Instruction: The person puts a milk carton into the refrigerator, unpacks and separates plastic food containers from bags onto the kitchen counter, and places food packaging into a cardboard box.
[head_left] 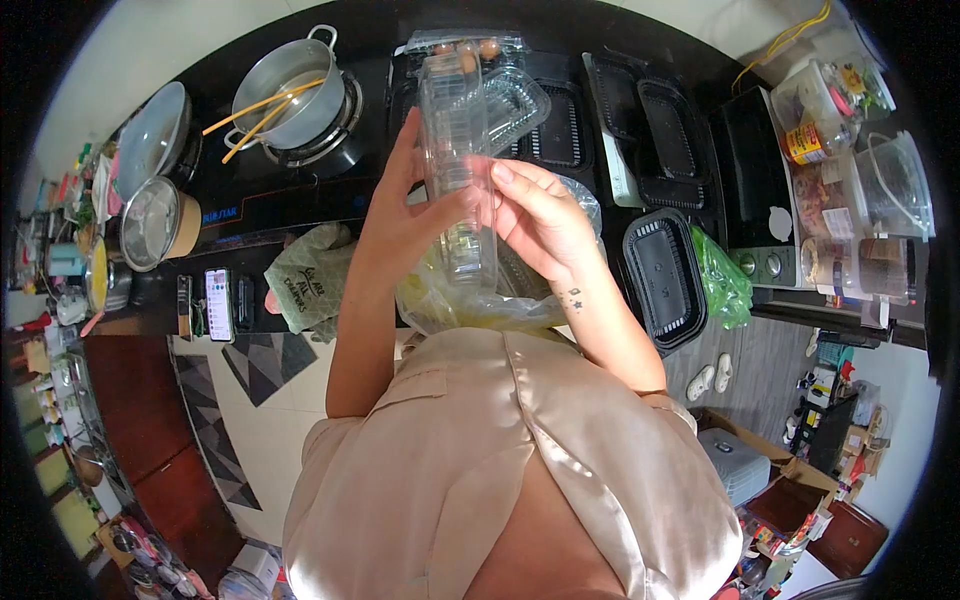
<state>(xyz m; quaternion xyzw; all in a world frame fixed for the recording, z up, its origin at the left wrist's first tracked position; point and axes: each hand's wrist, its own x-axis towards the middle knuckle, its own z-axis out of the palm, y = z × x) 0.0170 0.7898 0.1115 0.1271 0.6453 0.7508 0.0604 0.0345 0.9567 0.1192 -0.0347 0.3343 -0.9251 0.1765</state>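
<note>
Fabric of a pale, shiny top [420, 450] fills the nearest part of the view, and small dark marks, one star-shaped, show on the right forearm. Just beyond, the left hand [425, 205] grasps the left side of a clear plastic container [457, 170], while the right hand [540, 205] grips its right edge with thumb and fingers; the container lies between both palms, raised above the worktop [300, 190]. Under it, a crumpled clear bag [425, 300] crowds the front edge. To the left, a greenish cloth [312, 280] carries dark capitals, of which "ALL" reads fairly clearly, and a phone [218, 300] shows a lit screen with text too small to read. To the right are a black tray [665, 275] and a green bag [722, 280]. On the cooktop's front, blue letters appear to read "BLUESTAR". Further back, chopsticks [270, 105] cross a pot [290, 85] on a burner, more black trays [672, 125] fill the right, and brown eggs [488, 48] sit in clear packaging beyond the container. A jar [803, 143] at far right has a yellow-and-red label, its words illegible.
</note>
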